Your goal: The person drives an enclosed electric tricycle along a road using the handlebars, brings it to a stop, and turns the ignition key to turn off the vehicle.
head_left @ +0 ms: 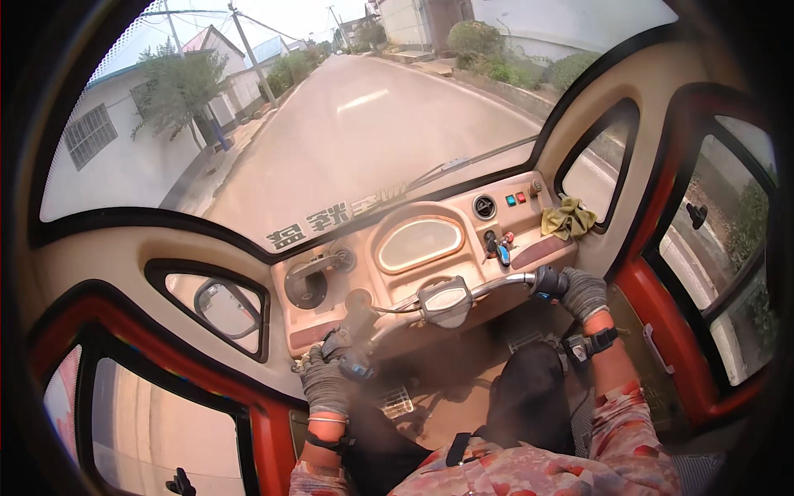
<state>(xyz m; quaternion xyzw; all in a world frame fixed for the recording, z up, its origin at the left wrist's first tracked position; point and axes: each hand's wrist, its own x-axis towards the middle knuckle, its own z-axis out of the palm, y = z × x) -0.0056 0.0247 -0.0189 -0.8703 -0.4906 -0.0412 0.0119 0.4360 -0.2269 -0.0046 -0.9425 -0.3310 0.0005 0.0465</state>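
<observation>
I sit in a small enclosed vehicle's cab, with a handlebar in front of me. My left hand, in a grey knitted glove, is closed around the left grip beside its black switch housing. At the right end, my gloved right hand wraps around the other grip, next to another switch housing. A grey centre cover sits midway along the bar. Behind it, the beige dashboard carries an oval instrument panel. Keys hang right of the panel.
A crumpled yellow-green cloth lies at the dashboard's right end, near coloured switches. Floor pedals show below the handlebar. Red-framed doors flank me. Through the windshield a paved road runs ahead between walls, bushes and utility poles.
</observation>
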